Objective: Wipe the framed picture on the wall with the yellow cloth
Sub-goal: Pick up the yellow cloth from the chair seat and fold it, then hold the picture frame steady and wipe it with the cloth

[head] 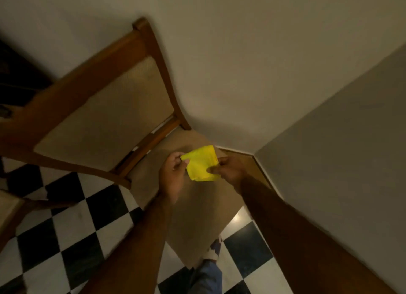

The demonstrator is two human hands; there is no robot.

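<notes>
A folded yellow cloth [201,163] is held between both hands above a chair seat. My left hand [173,175] pinches the cloth's left corner with thumb and fingers. My right hand [228,169] grips its right edge, thumb on top. The cloth is folded into a small thick square. No framed picture is in view; only bare wall shows above.
A wooden chair [123,89] with a beige padded back and seat [197,208] stands against the pale wall [241,63] in a corner. A second wall [342,151] runs along the right. The floor [72,225] is black-and-white checkered tile. My foot [214,253] shows below the seat.
</notes>
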